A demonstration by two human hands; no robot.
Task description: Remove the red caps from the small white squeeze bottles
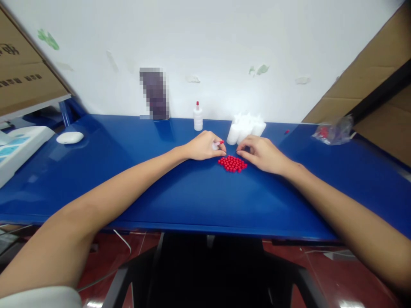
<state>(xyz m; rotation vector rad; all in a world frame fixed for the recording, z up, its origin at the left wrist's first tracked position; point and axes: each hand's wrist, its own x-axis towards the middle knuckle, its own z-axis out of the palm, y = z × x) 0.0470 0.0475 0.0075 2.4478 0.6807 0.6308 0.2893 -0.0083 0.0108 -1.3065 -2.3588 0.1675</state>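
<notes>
My left hand point(204, 145) rests on the blue table point(128, 179), curled round a small white bottle with a red cap point(218, 144). A heap of several small red caps point(233, 164) lies just below and between both hands. My right hand point(260, 152) is beside the heap, fingers bent and pinched towards its left edge; what they hold, if anything, is too small to make out. A cluster of small white bottles point(245, 127) lies just behind the hands.
A capped white bottle point(198, 116) stands upright at the back by the wall. A white mouse point(69, 137) and a white device point(19, 147) sit at the left. A clear bag with red bits point(334, 130) lies at the right. Cardboard boxes point(369, 85) flank both sides.
</notes>
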